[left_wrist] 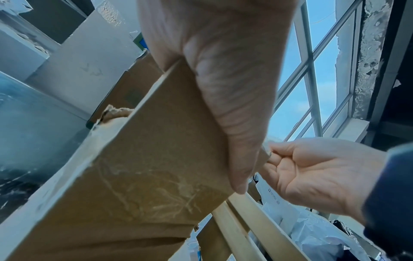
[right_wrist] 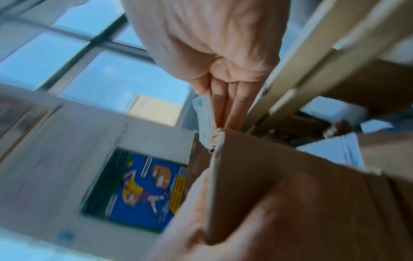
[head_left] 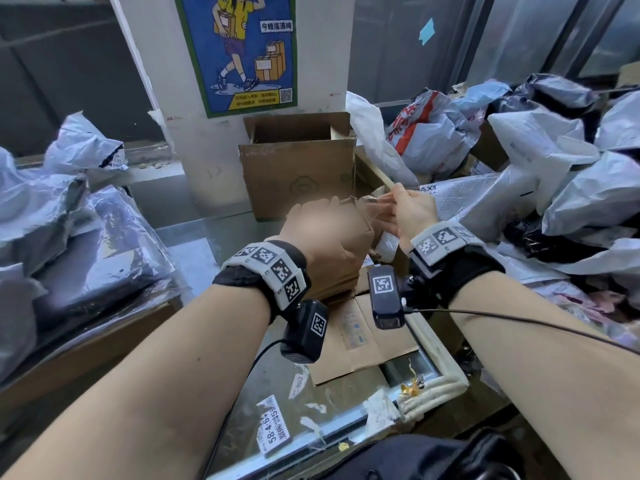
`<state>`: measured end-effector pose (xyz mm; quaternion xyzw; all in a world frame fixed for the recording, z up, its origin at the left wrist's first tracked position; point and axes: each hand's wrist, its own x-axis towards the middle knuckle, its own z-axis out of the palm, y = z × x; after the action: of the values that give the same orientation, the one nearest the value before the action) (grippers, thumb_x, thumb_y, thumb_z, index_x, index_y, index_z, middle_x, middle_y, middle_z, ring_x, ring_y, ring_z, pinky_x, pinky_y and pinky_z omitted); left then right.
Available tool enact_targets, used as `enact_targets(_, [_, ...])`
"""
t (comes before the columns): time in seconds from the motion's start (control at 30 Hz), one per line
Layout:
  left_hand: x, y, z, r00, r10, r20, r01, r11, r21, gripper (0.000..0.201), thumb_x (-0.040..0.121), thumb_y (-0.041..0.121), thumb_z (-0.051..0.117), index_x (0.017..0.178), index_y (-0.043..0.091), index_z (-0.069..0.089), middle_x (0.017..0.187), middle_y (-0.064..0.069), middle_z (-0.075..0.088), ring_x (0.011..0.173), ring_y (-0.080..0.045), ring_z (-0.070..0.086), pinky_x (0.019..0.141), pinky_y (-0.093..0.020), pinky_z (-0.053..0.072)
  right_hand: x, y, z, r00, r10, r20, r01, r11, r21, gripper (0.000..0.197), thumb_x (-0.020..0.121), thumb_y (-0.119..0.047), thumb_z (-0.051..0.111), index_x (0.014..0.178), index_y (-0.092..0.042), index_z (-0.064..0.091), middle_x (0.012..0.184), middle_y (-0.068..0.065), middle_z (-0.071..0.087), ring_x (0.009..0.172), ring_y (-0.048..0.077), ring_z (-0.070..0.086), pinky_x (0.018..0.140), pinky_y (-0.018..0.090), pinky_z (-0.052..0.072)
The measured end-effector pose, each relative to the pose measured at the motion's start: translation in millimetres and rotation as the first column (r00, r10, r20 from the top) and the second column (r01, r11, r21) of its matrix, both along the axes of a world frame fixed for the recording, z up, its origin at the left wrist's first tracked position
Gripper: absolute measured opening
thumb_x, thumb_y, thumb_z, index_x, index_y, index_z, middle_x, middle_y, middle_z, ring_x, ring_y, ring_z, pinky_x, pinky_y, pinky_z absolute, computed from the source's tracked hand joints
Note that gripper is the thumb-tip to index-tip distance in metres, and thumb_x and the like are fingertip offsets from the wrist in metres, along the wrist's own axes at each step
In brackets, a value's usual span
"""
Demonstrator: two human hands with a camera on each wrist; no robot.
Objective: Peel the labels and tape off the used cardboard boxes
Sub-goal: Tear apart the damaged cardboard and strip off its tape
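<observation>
A small brown cardboard box (head_left: 353,237) is held up over the metal table. My left hand (head_left: 322,216) grips it from the near side, the thumb lying across its face (left_wrist: 234,106). Clear tape residue streaks that face of the box (left_wrist: 138,176). My right hand (head_left: 398,199) pinches a crumpled strip of clear tape (head_left: 372,202) at the box's upper right corner. In the right wrist view the tape strip (right_wrist: 206,120) runs from the right fingertips (right_wrist: 225,109) down to the torn corner of the box (right_wrist: 279,185). The box's far side is hidden.
A larger open cardboard box (head_left: 298,174) stands against the white pillar behind. Flattened cardboard (head_left: 360,337) and peeled labels (head_left: 273,427) lie on the metal table (head_left: 194,258). Grey mailing bags pile up at the left (head_left: 52,202) and right (head_left: 554,168).
</observation>
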<state>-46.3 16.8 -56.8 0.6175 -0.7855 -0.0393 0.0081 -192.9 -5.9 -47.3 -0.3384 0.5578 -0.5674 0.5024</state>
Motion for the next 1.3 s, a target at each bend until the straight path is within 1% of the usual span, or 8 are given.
enact_targets(0.17, [2, 2, 0, 1.0, 0.01, -0.026, -0.011, 1.0, -0.016, 0.11, 0.075, 0.072, 0.056, 0.153, 0.01, 0.009, 0.155, -0.008, 0.024, 0.142, -0.026, 0.023, 0.117, -0.04, 0.016, 0, 1, -8, 0.948, -0.031, 0.318, -0.004, 0.994, 0.11, 0.035, 0.103, -0.021, 0.035, 0.078, -0.005, 0.052, 0.049, 0.005, 0.065, 0.044, 0.012, 0.065, 0.041, 0.021, 0.051])
enact_targets(0.4, [8, -1, -2, 0.995, -0.012, -0.095, 0.008, 0.999, -0.035, 0.117, 0.067, 0.086, 0.046, 0.152, 0.013, 0.015, 0.154, -0.007, 0.029, 0.139, -0.025, 0.03, 0.115, -0.041, 0.021, -1, 4, -6, 0.967, 0.031, 0.255, -0.046, 0.997, 0.054, 0.033, 0.103, -0.022, 0.038, 0.079, -0.005, 0.053, 0.052, 0.006, 0.067, 0.047, 0.013, 0.066, 0.045, 0.022, 0.053])
enact_targets(0.57, [13, -7, 14, 0.985, 0.055, -0.166, -0.056, 0.998, -0.004, 0.123, 0.055, 0.096, 0.031, 0.15, 0.018, 0.023, 0.147, -0.011, 0.037, 0.134, -0.029, 0.035, 0.113, -0.046, 0.025, 8, 10, 15, 0.989, 0.131, 0.062, -0.127, 0.99, -0.064, 0.034, 0.101, -0.023, 0.043, 0.078, -0.003, 0.057, 0.068, 0.014, 0.067, 0.055, 0.017, 0.066, 0.047, 0.025, 0.053])
enact_targets(0.67, [9, -12, 31, 0.972, 0.061, -0.228, -0.074, 0.996, -0.049, 0.098, 0.067, 0.086, 0.049, 0.135, 0.015, 0.041, 0.131, -0.011, 0.049, 0.122, -0.029, 0.046, 0.106, -0.045, 0.035, 19, 14, 32, 0.986, 0.162, -0.049, -0.168, 0.973, -0.155, 0.038, 0.1, -0.024, 0.044, 0.072, -0.004, 0.059, 0.06, 0.011, 0.067, 0.054, 0.021, 0.065, 0.051, 0.029, 0.055])
enact_targets(0.77, [10, -15, 36, 0.895, -0.028, -0.444, -0.047, 0.986, -0.158, 0.078, 0.073, 0.065, 0.065, 0.128, 0.012, 0.047, 0.122, -0.01, 0.053, 0.114, -0.026, 0.05, 0.1, -0.04, 0.041, 23, 17, 46, 0.987, 0.155, -0.033, -0.158, 0.96, -0.23, 0.037, 0.1, -0.026, 0.046, 0.073, -0.004, 0.06, 0.061, 0.011, 0.068, 0.057, 0.023, 0.066, 0.061, 0.034, 0.057])
enact_targets(0.93, [14, -7, 24, 0.681, -0.153, -0.716, 0.005, 0.979, -0.205, 0.082, 0.078, 0.04, 0.074, 0.145, 0.019, 0.032, 0.138, -0.006, 0.046, 0.125, -0.017, 0.044, 0.108, -0.031, 0.034, 19, 13, 49, 0.974, 0.204, 0.099, -0.18, 0.961, -0.209, 0.037, 0.1, -0.023, 0.046, 0.073, -0.004, 0.061, 0.059, 0.01, 0.068, 0.055, 0.02, 0.066, 0.06, 0.03, 0.058])
enact_targets(1.07, [14, 0, -7, 0.658, -0.086, -0.748, -0.007, 0.993, -0.12, 0.082, 0.062, 0.061, 0.051, 0.136, 0.027, 0.042, 0.117, 0.002, 0.046, 0.114, -0.015, 0.045, 0.102, -0.03, 0.037, 20, 10, 19, 0.934, 0.26, 0.245, -0.245, 0.965, -0.091, 0.036, 0.102, -0.024, 0.04, 0.078, -0.004, 0.057, 0.058, 0.009, 0.069, 0.054, 0.016, 0.068, 0.054, 0.026, 0.057])
enact_targets(1.3, [20, -7, -18, 0.631, -0.061, -0.773, -0.036, 0.994, -0.108, 0.085, 0.061, 0.062, 0.039, 0.136, 0.022, 0.039, 0.127, -0.005, 0.045, 0.115, -0.018, 0.044, 0.099, -0.032, 0.036, 27, 0, 6, 0.853, 0.259, 0.453, -0.274, 0.961, -0.035, 0.035, 0.102, -0.026, 0.037, 0.084, -0.003, 0.057, 0.059, 0.009, 0.069, 0.055, 0.015, 0.068, 0.05, 0.023, 0.055])
